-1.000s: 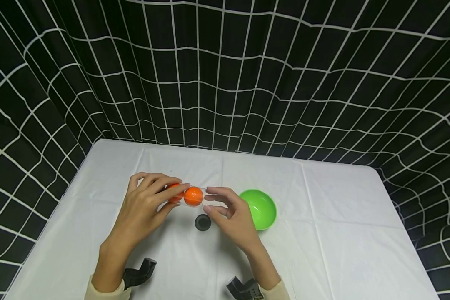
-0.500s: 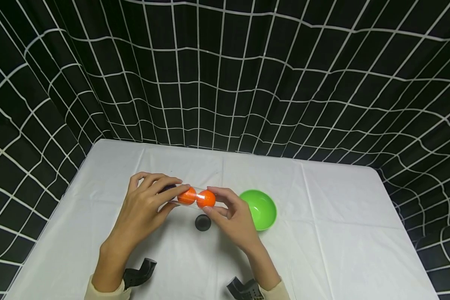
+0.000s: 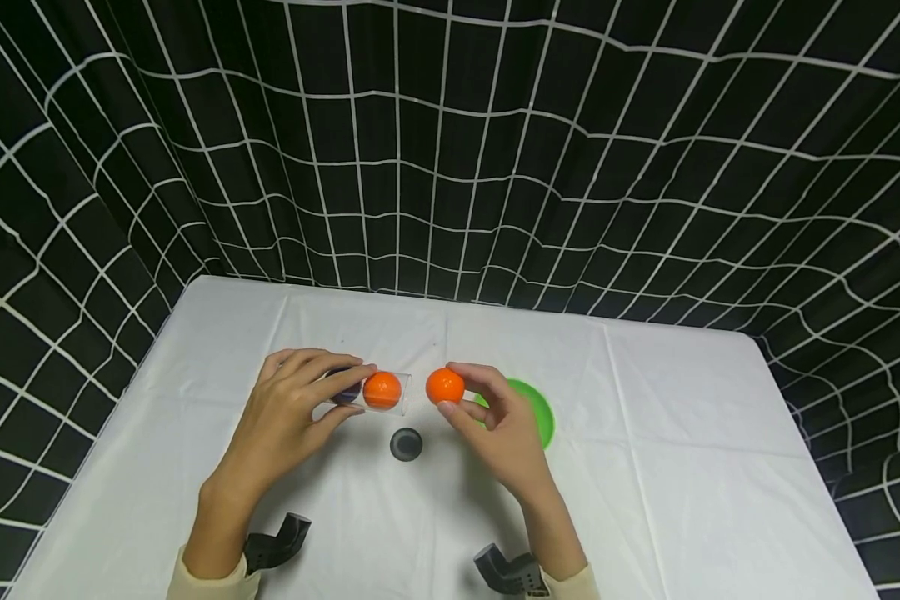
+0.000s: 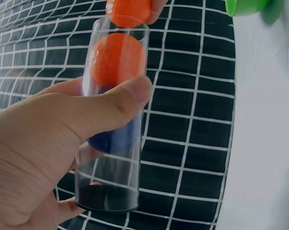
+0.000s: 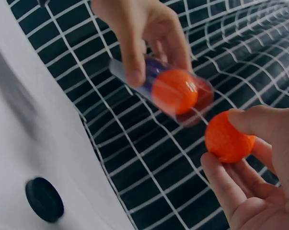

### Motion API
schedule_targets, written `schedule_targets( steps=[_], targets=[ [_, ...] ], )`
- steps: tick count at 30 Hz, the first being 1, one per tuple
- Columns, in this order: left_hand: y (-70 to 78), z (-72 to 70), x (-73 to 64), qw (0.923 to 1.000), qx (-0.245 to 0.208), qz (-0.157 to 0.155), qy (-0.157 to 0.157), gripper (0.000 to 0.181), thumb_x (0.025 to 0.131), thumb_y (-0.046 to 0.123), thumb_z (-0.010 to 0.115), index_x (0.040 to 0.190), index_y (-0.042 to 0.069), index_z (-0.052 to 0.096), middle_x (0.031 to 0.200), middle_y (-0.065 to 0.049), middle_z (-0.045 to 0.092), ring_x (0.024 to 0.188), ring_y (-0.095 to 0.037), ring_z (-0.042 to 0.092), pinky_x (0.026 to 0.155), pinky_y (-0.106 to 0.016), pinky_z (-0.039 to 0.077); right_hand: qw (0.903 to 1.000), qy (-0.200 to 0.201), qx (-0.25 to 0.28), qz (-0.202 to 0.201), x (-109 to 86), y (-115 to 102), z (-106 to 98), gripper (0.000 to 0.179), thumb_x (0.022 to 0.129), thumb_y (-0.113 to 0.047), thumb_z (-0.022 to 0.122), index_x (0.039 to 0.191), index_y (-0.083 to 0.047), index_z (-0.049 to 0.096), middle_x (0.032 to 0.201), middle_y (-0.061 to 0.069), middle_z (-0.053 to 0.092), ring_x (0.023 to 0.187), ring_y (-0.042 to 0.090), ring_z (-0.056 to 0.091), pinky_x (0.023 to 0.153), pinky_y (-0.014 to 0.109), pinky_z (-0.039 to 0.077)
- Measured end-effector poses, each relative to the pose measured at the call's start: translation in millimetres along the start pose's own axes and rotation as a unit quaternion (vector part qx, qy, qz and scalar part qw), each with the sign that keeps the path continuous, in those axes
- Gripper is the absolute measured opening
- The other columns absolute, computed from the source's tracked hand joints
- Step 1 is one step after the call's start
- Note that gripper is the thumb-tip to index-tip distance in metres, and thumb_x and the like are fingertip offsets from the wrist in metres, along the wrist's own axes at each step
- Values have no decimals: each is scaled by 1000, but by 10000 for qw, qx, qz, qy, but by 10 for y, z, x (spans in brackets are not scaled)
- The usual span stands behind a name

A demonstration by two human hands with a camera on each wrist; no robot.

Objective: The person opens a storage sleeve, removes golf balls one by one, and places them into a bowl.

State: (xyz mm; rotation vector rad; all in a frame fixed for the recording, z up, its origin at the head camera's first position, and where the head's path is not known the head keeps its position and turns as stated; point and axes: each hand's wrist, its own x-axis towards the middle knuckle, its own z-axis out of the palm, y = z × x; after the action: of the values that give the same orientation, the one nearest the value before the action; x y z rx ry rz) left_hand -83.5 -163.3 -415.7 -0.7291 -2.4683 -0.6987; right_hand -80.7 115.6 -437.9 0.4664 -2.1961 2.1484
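My left hand (image 3: 292,408) grips a clear tube (image 4: 134,167) that lies nearly sideways, its uncapped end facing my right hand. Inside the tube sit an orange ball (image 3: 382,390) near the mouth and a dark blue ball (image 4: 116,139) behind it, partly covered by my fingers. A dark base closes the tube's other end. Between thumb and fingertips my right hand (image 3: 506,429) pinches a second orange ball (image 3: 445,386), just outside the tube mouth and apart from it. Behind that hand stands a green bowl (image 3: 542,417), partly hidden.
A round black cap (image 3: 406,444) lies on the white tablecloth (image 3: 682,450) below the tube. Black curtains with a white grid (image 3: 435,167) rise behind the table and along both sides. A dark camera mount is strapped at each wrist.
The front orange ball slid to the tube mouth, and my right hand pinched it and drew it out to the right. My left hand stays nearly in place with the tube.
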Motion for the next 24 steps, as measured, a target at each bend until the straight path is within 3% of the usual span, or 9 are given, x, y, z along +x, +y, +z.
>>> schedule_targets(
  steps=[7,15,24],
  targets=[
    [3,17,0,9998,-180,-34,-31,52,79,24,94,128,22,78,124,2,78,116,-22,69,106,-47,47,9994,31,-267,-227,-10,27,-210,45,90,8,78,133,2,66,134,21,66,118,11,71,94,27,63],
    [-10,1,-22,9997,-231,-103,-38,56,79,17,94,131,24,76,124,3,78,117,-22,69,109,-47,46,9971,-6,-758,-11,-29,48,-362,45,88,7,79,130,-3,67,131,16,65,116,8,70,95,27,63],
    [-13,-20,-27,9996,-222,-124,-74,55,79,19,94,131,24,76,125,3,77,118,-22,68,111,-46,46,9790,65,-2032,133,-52,71,-506,40,87,3,82,124,-10,71,127,7,68,115,18,69,94,23,62]
  ],
)
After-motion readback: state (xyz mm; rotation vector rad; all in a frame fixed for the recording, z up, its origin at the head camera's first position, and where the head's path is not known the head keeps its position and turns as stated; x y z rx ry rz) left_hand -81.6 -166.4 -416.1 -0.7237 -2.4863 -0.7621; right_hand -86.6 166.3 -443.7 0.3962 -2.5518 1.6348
